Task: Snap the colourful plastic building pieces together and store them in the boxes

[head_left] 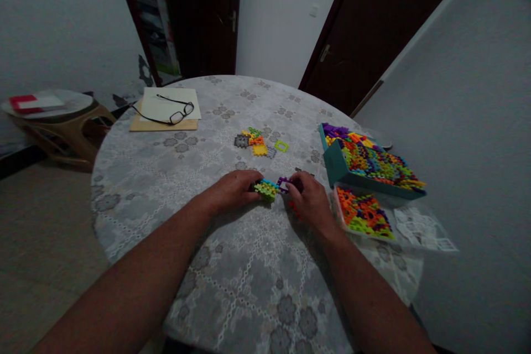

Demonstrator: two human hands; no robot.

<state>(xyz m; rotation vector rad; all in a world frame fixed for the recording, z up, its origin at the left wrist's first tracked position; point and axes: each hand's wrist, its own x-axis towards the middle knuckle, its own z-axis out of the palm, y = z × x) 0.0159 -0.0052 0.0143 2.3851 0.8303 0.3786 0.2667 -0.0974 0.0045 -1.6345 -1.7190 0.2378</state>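
Near the middle of the table, my left hand (239, 190) is closed on a small assembly of interlocking plastic pieces (266, 190), mostly lime green with yellow and light blue. My right hand (309, 199) pinches a purple square frame piece (284, 185), held against or very close to the assembly's right side; I cannot tell whether they are joined. Partly hidden under my right hand are orange-red pieces (294, 208). Just beyond my hands lies a loose group of pieces: a dark grey one (241, 141), a yellow one (260, 150) and a lime open square (281, 146) among several others.
At the right stand a teal box (346, 163) full of colourful pieces and a clear plastic container (339, 215) with more pieces. White pieces in a clear bag or lid (418, 227) lie beside it. Glasses (176, 118) rest on paper (170, 98) at the far left.
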